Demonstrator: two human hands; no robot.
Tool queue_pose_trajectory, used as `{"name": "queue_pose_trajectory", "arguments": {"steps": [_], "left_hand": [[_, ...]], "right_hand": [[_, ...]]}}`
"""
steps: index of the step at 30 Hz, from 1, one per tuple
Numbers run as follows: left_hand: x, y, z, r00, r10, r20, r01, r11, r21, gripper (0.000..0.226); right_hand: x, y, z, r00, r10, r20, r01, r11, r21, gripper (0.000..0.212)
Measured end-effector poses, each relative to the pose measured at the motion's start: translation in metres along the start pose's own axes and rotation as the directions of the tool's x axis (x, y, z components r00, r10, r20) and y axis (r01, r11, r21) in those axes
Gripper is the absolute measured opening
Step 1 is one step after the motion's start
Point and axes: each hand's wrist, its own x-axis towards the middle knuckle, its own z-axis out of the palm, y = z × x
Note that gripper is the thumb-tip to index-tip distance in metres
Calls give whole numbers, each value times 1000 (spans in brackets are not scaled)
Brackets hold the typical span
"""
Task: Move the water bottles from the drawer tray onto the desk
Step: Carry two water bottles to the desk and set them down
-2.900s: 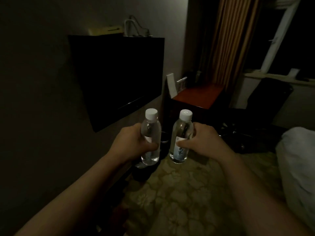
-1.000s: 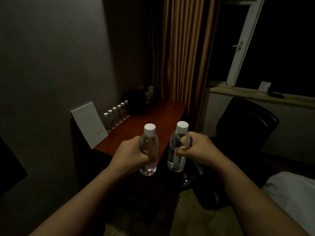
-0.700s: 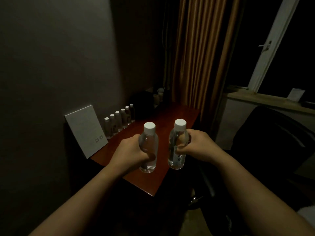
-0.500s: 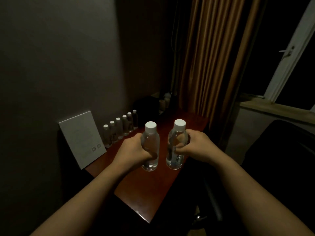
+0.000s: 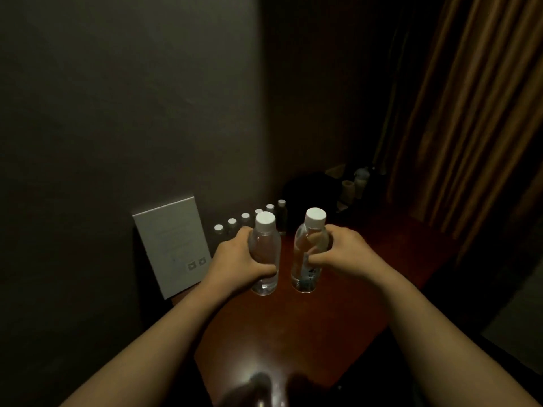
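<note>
Two clear water bottles with white caps stand upright side by side over the reddish-brown desk (image 5: 293, 333). My left hand (image 5: 238, 262) grips the left bottle (image 5: 264, 245) round its body. My right hand (image 5: 340, 251) grips the right bottle (image 5: 308, 248), which has a label low on its side. Both bottle bases are close above the desk top or on it; I cannot tell which. The drawer tray is out of view.
A white card (image 5: 173, 245) leans on the wall at the desk's left. A row of several small white-capped bottles (image 5: 245, 218) lines the wall behind the hands. Dark items (image 5: 311, 189) crowd the far corner. A brown curtain (image 5: 470, 113) hangs on the right.
I have walked from the TV wall to the desk, carrying both bottles. The bottles now sit over the desk's middle and lower toward its top; both grips are unchanged.
</note>
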Motion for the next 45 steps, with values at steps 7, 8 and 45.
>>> {"name": "queue_pose_trajectory", "arguments": {"steps": [7, 8, 45], "left_hand": [[69, -3, 20, 961, -217, -170, 219, 976, -4, 62], [77, -5, 24, 951, -249, -184, 253, 968, -6, 64], [214, -216, 160, 583, -792, -182, 765, 611, -206, 59]], "right_hand": [[123, 21, -6, 972, -141, 188, 140, 990, 21, 40], [137, 25, -6, 964, -160, 211, 159, 987, 21, 40], [368, 134, 225, 844, -38, 535, -24, 994, 109, 53]]}}
